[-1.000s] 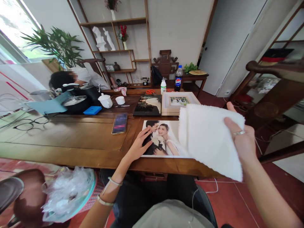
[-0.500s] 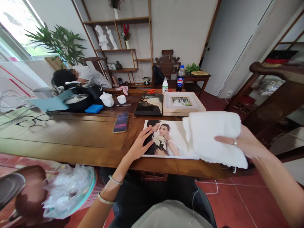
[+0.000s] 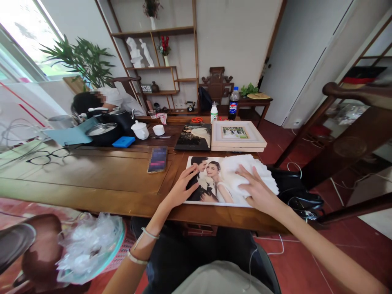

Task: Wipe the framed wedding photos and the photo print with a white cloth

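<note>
A white-edged wedding photo panel (image 3: 225, 195) lies flat near the table's front edge, showing a couple. My left hand (image 3: 180, 188) rests on its left side, fingers stretched out over the dark suit in the picture. A white towel (image 3: 263, 173) with a fluffy edge is spread over the panel's right part and hides it there. On top of the towel lies my right hand (image 3: 260, 192), its fingers spread and pressing flat on the cloth.
Behind the panel are a dark photo board (image 3: 192, 136), a pale framed picture (image 3: 239, 145), a cola bottle (image 3: 233, 107) and orange-handled scissors (image 3: 197, 120). A phone (image 3: 157, 159) lies left of it. A bag-lined basket (image 3: 92, 249) stands on the floor; a person leans behind the table.
My right hand has brought the towel down and left onto the panel, changing from a grip to spread fingers. The left hand has stayed on the photo.
</note>
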Demonstrator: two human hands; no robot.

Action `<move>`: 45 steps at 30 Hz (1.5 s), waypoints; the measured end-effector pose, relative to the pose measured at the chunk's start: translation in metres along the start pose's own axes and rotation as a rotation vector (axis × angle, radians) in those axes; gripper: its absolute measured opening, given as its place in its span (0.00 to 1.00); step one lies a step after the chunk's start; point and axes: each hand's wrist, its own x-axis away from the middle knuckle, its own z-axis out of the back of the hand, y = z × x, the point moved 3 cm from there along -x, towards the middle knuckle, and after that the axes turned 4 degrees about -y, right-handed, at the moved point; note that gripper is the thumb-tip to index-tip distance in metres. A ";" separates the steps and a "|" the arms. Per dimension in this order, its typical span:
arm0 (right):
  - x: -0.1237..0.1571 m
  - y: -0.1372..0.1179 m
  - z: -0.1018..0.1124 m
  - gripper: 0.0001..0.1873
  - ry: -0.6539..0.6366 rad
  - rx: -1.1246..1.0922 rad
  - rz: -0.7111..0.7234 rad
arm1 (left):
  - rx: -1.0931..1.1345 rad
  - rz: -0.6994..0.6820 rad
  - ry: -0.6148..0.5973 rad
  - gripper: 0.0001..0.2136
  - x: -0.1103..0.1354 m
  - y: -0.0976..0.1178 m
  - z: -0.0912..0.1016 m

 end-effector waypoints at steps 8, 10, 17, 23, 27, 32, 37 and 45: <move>0.000 0.014 -0.003 0.21 -0.042 -0.058 -0.030 | 0.041 -0.041 0.040 0.20 -0.002 0.000 0.002; -0.001 0.017 0.000 0.21 0.024 -0.033 -0.020 | 0.050 -0.036 0.017 0.22 -0.001 0.001 0.000; -0.020 0.022 0.008 0.13 0.264 0.102 -0.009 | 0.049 0.009 -0.008 0.21 -0.001 -0.002 -0.002; -0.039 0.030 -0.021 0.23 0.004 0.015 -0.088 | 0.040 0.000 0.015 0.21 -0.002 -0.001 0.000; -0.032 0.019 -0.013 0.25 -0.044 -0.038 -0.064 | 0.027 0.001 0.034 0.21 -0.003 -0.001 -0.001; 0.002 -0.042 0.005 0.26 -0.158 -0.108 0.020 | 0.018 -0.014 0.039 0.21 -0.003 -0.001 -0.002; 0.016 -0.067 0.008 0.21 -0.157 -0.150 0.125 | 0.032 -0.019 0.042 0.21 -0.003 -0.001 -0.001; -0.046 0.032 -0.014 0.18 0.011 -0.048 -0.060 | 0.014 0.011 0.025 0.20 -0.003 -0.001 0.000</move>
